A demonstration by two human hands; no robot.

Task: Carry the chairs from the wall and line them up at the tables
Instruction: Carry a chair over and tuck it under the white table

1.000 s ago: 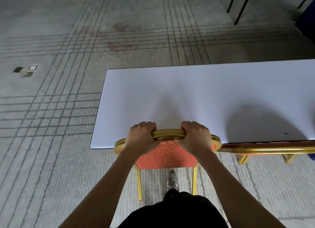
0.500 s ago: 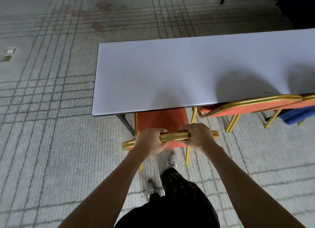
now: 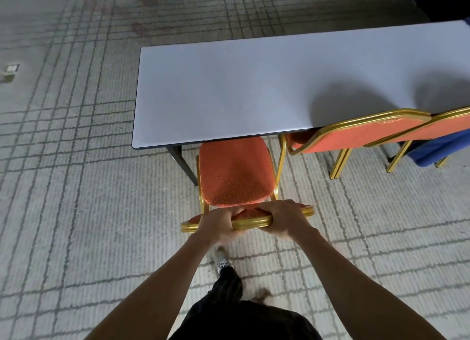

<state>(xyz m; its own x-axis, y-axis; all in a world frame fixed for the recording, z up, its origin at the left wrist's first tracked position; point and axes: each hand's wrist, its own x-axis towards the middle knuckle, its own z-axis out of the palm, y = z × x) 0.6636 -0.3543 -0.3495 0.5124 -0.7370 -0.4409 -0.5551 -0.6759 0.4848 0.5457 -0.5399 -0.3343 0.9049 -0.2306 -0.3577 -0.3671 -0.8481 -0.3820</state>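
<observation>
L hand (image 3: 216,224) & R hand (image 3: 283,219) both clamped the top rail of the chair (image 3: 235,171), parked at the left end of the table (image 3: 254,85), seat front under its edge. Risk imo: pushed in crooked, frame could've hit the table leg (image 3: 181,161) right beside it.

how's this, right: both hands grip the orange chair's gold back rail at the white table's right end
No: the head view shows the orange chair at the left end of the white table; the left hand and right hand grip its gold back rail.

chair (image 3: 234,171) front: under table (image 3: 254,85) | far-right chair (image 3: 447,126): cut off by edge
</observation>
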